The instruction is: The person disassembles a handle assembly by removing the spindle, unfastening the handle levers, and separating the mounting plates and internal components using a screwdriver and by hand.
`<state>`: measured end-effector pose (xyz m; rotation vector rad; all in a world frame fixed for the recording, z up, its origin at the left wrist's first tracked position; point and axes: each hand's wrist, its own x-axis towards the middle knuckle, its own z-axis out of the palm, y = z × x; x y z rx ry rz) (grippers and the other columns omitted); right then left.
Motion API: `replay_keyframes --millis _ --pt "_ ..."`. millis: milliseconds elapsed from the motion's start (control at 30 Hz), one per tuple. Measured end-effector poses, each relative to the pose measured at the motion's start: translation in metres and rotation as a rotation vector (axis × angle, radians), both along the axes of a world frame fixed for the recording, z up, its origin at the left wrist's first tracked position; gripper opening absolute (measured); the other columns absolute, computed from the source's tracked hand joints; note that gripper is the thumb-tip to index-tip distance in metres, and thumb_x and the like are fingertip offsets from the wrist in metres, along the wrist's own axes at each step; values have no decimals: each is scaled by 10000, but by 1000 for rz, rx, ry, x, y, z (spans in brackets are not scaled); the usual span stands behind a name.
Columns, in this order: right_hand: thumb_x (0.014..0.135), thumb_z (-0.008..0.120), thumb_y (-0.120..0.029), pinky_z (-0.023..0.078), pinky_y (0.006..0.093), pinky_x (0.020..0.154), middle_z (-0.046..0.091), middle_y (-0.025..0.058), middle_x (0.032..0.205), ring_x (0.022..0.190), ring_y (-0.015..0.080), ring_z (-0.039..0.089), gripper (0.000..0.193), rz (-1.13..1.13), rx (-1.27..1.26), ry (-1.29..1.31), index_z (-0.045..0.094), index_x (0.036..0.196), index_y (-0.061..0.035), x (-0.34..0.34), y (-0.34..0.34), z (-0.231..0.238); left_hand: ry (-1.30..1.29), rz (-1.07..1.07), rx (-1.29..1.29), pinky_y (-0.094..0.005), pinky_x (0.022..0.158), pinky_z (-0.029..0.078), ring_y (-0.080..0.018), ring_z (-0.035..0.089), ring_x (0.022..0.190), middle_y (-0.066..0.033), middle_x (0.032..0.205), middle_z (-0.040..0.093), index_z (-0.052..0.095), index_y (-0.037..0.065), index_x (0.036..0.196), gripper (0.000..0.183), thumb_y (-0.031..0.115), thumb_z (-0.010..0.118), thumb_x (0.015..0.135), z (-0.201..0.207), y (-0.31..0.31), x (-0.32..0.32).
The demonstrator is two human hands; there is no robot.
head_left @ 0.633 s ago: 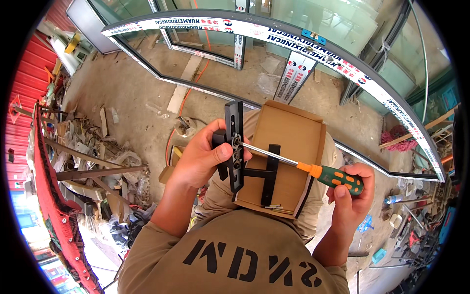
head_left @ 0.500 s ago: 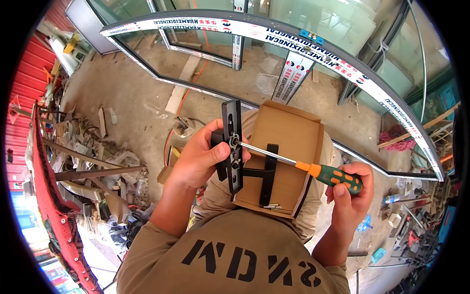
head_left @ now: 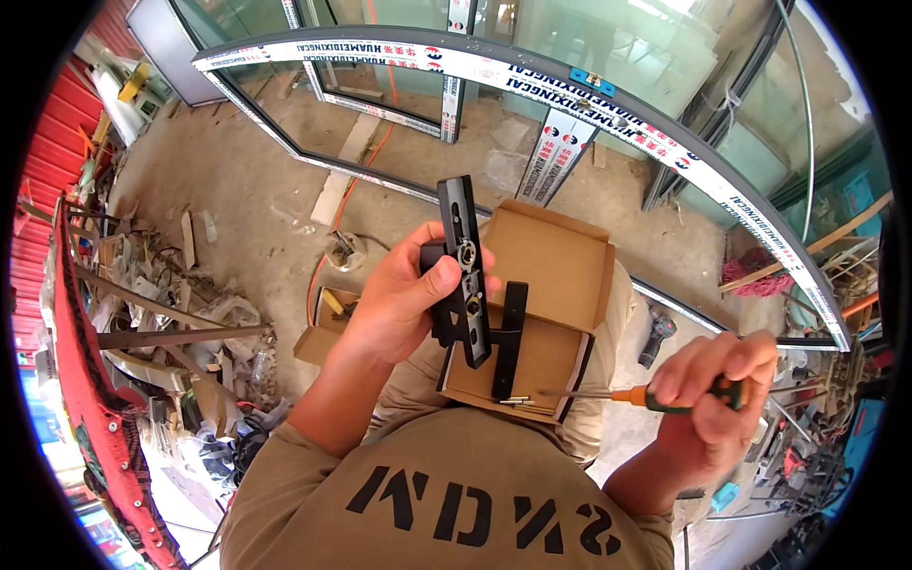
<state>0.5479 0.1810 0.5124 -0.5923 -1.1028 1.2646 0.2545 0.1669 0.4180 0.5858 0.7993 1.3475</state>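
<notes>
My left hand (head_left: 404, 299) grips a black door handle with a long slotted backplate (head_left: 474, 323), held upright over my lap. Its thumb presses the plate's edge near a round metal fitting. Out to the right, my right hand (head_left: 708, 413) is closed round a green and orange screwdriver (head_left: 632, 395), its tip pointing left and apart from the plate. Behind the backplate is a black bar (head_left: 513, 328) with a short stem; I cannot tell whether it joins the held piece. An open cardboard box (head_left: 556, 261) rests on my lap, with several small metal pins or screws (head_left: 516, 400) at its near edge.
A large curved window frame (head_left: 380, 45) with printed film spans the far side. On the floor are a cordless drill (head_left: 656, 336), a small box with a yellow-handled tool (head_left: 332, 304) and an orange cord (head_left: 313, 285). Scrap heaps (head_left: 199, 304) lie left; tools clutter the right.
The screwdriver has come away from the backplate, moving right and down with my right hand. My left hand still holds the door handle, its backplate now tilted more.
</notes>
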Motion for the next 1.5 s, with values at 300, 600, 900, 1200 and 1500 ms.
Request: replay_keyframes --millis 300,600,900,1200,1500 --pt "870 812 -188 524 324 753 694 132 997 879 240 691 427 76 139 -1006 629 1219 -24 -51 19 -23 45 62 -24 -385 957 589 -220 699 1113 -135 1182 695 503 14 1293 476 288 753 995 14 14 49" --pt "903 762 -142 526 312 788 724 111 1039 935 187 692 425 167 -153 -882 624 1282 -8 -49 28 -43 14 72 -27 -353 979 551 -177 652 1132 -133 1271 668 506 5 1318 349 186 653 1058 15 22 81" --pt "964 693 -85 483 222 757 679 32 1043 902 62 594 339 227 -331 -695 639 1294 -27 -29 36 -43 -54 -6 -19 -395 1103 498 -222 614 1274 -137 1341 625 466 5 1415 375 134 582 1082 12 22 81" --pt "966 694 -78 478 219 783 664 17 1027 901 65 589 332 233 -380 -649 643 1291 -31 -30 34 -38 -85 -32 -25 -392 1095 524 -214 612 1282 -100 1314 618 531 -3 1398 367 166 601 1081 19 21 77" --pt "940 711 -71 466 227 784 668 -2 1008 895 72 575 286 214 -270 -750 676 1221 -36 -31 40 -39 -149 -133 -65 -392 1082 535 -215 636 1255 -96 1266 663 555 -18 1439 411 220 555 1104 16 28 62"
